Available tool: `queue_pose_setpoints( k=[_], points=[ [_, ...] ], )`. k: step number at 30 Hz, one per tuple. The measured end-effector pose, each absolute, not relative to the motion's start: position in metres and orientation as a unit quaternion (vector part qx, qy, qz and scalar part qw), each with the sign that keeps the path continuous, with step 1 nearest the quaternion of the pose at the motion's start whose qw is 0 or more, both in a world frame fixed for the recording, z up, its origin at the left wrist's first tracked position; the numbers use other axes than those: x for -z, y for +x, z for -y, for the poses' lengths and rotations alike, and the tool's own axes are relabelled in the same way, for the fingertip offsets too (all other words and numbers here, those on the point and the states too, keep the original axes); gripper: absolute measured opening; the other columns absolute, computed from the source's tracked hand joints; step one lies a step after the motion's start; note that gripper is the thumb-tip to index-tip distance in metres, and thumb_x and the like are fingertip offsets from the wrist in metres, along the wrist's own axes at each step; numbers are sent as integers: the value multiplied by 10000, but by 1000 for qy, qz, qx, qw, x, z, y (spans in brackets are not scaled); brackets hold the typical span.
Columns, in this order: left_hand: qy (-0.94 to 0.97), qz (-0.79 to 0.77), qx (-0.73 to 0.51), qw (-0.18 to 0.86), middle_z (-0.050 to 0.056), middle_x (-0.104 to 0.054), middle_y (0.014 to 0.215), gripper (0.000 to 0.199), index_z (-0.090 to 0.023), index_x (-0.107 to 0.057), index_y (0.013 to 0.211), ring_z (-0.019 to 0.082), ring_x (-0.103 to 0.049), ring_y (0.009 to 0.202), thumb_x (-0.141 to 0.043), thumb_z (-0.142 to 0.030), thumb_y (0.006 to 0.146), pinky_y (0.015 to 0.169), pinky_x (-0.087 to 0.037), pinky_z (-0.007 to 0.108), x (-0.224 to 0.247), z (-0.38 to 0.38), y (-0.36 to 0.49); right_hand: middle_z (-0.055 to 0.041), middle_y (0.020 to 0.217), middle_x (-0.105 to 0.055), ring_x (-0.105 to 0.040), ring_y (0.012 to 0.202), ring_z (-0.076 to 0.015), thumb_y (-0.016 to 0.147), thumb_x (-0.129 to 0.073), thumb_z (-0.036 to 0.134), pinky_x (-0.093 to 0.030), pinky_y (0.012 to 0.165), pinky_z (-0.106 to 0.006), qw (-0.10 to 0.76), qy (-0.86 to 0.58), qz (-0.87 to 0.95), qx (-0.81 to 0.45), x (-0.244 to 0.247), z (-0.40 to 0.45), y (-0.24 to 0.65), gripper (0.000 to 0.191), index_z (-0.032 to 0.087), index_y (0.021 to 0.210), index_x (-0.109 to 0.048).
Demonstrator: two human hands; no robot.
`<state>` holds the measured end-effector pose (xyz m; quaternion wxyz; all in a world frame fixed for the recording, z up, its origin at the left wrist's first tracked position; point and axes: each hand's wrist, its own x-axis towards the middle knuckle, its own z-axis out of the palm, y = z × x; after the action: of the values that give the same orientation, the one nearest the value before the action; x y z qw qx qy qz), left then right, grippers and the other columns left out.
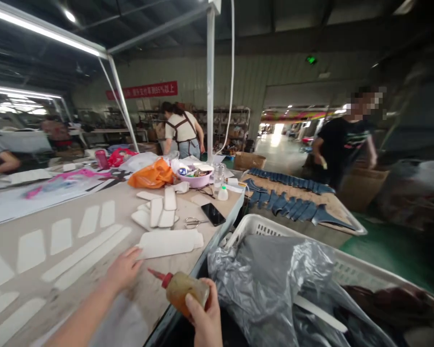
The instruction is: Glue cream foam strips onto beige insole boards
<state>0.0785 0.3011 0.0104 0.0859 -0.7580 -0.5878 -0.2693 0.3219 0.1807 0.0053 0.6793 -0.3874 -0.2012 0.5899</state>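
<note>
My right hand [206, 313] is wrapped round a squeeze bottle [183, 291] with amber liquid in it. The bottle is tilted, its red nozzle pointing left over the table. My left hand [125, 267] reaches out with fingers stretched and apart, the fingertips at the left end of a long white piece [169, 243], which looks like a small stack. Whether they press on it or only rest beside it, I cannot tell. Behind it lies a loose pile of white rounded pieces [157, 209]. More flat white pieces [61, 236] are laid out in rows on the left of the table.
Scissors [193, 222] and a black phone [213, 214] lie near the table's right edge. Beyond are a purple basin [195, 180] and an orange bag [154, 174]. At right stands a white crate [246, 226] with grey plastic [275, 270]. Blue pieces [296, 209] cover a board. Several people stand farther off.
</note>
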Motion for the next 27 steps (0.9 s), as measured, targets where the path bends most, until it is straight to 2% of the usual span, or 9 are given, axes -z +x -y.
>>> queue_pose_setpoints(
  k=[5, 10, 19, 23, 27],
  points=[
    [-759, 634, 143, 34, 90, -648, 997, 221, -192, -639, 894, 198, -612, 918, -438, -196, 801, 829, -483, 327, 16, -314, 66, -3, 854, -643, -616, 739, -180, 583, -796, 399, -512, 620, -265, 641, -393, 207, -626, -10, -179, 331, 562, 225, 1022, -492],
    [-766, 637, 84, 13, 69, -610, 894, 255, -194, -625, 832, 184, -587, 861, -375, -231, 868, 824, -453, 320, 16, -313, 73, 0, 892, -636, -621, 792, -189, 606, -792, 386, -526, 682, -294, 617, -378, 220, -654, -10, -179, 336, 549, 239, 1028, -473],
    [-746, 662, 33, 63, 101, -609, 919, 285, -162, -606, 832, 200, -576, 837, -335, -218, 899, 789, -437, 350, 0, -298, 86, -16, 888, -632, -614, 774, -184, 630, -789, 393, -520, 656, -278, 621, -379, 241, -642, 6, -182, 333, 567, 223, 1059, -459],
    [-713, 696, 17, 85, 93, -619, 888, 297, -163, -602, 824, 213, -591, 788, -323, -234, 897, 748, -437, 373, -22, -258, 78, -22, 911, -633, -616, 801, -186, 654, -776, 394, -520, 676, -282, 619, -380, 247, -642, 2, -181, 334, 560, 226, 1074, -446],
    [-672, 738, -21, 62, 74, -622, 819, 330, -171, -583, 774, 231, -614, 720, -281, -229, 893, 683, -439, 387, -36, -178, 63, -19, 938, -633, -613, 839, -184, 682, -758, 384, -512, 704, -273, 597, -381, 274, -651, -9, -172, 332, 549, 230, 1098, -435]
  ],
)
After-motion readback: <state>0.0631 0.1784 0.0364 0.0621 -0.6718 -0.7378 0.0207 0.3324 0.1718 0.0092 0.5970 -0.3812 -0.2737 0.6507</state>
